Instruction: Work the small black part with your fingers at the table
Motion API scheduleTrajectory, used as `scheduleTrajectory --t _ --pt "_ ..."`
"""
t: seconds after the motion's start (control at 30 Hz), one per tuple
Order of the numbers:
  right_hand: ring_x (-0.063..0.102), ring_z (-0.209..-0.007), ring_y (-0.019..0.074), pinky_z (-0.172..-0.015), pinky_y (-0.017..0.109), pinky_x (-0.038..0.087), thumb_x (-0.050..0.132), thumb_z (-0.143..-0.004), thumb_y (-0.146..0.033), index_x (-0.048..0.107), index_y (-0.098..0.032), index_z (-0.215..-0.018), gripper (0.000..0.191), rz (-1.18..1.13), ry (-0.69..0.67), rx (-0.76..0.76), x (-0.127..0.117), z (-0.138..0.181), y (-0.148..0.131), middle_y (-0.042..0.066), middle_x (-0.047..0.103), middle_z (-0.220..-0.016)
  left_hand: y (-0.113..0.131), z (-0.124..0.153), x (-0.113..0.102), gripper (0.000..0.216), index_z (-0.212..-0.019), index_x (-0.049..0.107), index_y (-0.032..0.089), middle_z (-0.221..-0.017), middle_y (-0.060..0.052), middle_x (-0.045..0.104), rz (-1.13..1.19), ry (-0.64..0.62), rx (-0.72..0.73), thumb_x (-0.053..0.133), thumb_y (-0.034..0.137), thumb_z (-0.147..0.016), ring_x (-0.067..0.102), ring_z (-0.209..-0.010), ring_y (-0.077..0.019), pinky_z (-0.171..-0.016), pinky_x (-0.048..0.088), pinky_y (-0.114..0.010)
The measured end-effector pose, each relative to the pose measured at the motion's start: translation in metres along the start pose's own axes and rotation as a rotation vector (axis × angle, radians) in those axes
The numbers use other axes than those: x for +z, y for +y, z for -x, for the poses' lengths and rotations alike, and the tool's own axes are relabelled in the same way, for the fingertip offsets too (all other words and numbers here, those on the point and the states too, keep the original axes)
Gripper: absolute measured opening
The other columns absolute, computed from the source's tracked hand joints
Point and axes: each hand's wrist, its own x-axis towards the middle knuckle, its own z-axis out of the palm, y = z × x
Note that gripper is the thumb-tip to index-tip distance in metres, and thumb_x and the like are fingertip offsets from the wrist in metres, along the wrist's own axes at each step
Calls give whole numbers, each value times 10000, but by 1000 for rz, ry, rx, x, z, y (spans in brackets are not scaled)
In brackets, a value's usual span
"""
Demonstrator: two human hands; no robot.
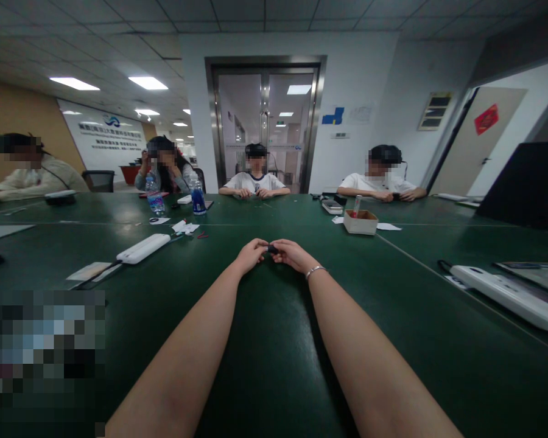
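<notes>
nearest are the two bare forearms, which reach forward over the dark green table point(274, 340); a silver bracelet point(316, 271) is on the right wrist. at their end, the left hand point(251, 255) and the right hand point(292, 255) meet, and between their fingertips is a small black object point(272, 249). both hands seem to pinch it, the left at one end and the right at the other. so, the taking up is done, i judge; whether it is in one piece or already in two parts is too small to tell, so i cannot say what is left.

farther, a white power strip point(144, 248) lies to the left, well apart from the hands, and an open box point(360, 223) stands to the right. behind them, two bottles stand on the left, and a person point(256, 184) sits opposite, before a glass door point(285, 115).
</notes>
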Motion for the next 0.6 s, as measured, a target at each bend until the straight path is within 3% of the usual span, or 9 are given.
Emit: scheduleTrajectory --t 0.37,0.6 --pt "564 -498 104 -489 199 488 470 -851 -79 559 -104 -863 93 -16 2 5 0 1 -1 44 587 -602 3 2 -1 216 -936 566 137 -607 14 507 12 -29 10 413 241 -824 443 -468 -65 -439 335 -179" --pt "562 -499 107 -482 198 482 490 -853 -88 560 -108 -854 73 -6 19 20 1 1 -2 46 582 -594 2 2 -1 188 -939 560 135 -715 -9 557 -1 -13 21 483 219 -789 480 -510 -66 -451 356 -182"
